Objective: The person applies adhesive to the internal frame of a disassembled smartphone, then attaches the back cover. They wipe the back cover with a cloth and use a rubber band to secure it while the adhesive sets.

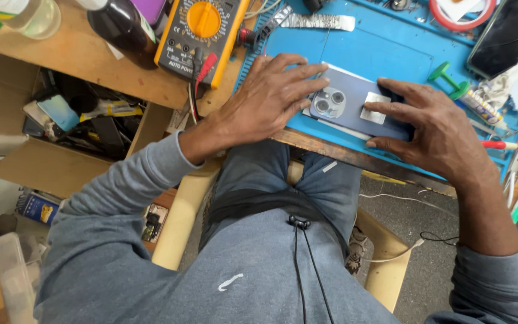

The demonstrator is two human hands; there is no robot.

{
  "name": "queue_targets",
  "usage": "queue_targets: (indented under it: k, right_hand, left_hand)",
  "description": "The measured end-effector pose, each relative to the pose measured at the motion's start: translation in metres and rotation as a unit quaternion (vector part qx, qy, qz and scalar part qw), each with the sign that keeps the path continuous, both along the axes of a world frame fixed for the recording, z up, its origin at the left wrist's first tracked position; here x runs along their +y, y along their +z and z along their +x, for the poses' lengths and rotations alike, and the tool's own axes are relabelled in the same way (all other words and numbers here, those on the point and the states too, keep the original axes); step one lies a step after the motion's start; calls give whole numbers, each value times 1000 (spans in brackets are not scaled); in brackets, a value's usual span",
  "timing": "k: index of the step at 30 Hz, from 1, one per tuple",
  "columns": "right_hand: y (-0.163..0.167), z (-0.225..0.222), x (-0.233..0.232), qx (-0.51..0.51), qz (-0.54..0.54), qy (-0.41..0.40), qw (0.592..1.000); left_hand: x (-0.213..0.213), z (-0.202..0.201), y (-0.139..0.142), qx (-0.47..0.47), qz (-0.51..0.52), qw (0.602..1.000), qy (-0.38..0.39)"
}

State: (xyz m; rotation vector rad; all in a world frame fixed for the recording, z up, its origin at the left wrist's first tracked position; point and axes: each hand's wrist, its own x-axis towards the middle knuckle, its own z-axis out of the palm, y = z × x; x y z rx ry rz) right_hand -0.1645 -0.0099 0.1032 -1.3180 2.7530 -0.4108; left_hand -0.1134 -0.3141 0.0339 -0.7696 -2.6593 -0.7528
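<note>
On blue mat (385, 51): 2 hands (271, 99) pressing phone (355, 102).

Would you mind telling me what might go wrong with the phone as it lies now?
The phone lies face down at the near edge of the blue mat, so a push from the left hand or right hand might slide it off. Its screen side may scratch on grit. The white sticker could go on crooked.
</note>
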Motion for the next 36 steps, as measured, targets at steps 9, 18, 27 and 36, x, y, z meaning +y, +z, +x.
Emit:
queue_targets:
  k: [9, 18, 27, 36]
  right_hand:
    - [-1, -2, 4, 17, 15, 8, 1000]
    - [-1, -3, 6, 18, 17, 10, 1000]
    - [3, 4, 7, 13, 9, 27, 1000]
    - [-1, 21, 8, -23, -183, -125, 975]
  left_hand:
    - [5, -16, -8, 23, 8, 1000, -19]
    - [9, -13, 13, 53, -53, 997, -11]
    - [21, 3, 36, 42, -6, 999, 4]
    - [100, 72, 24, -205, 694, 690, 9]
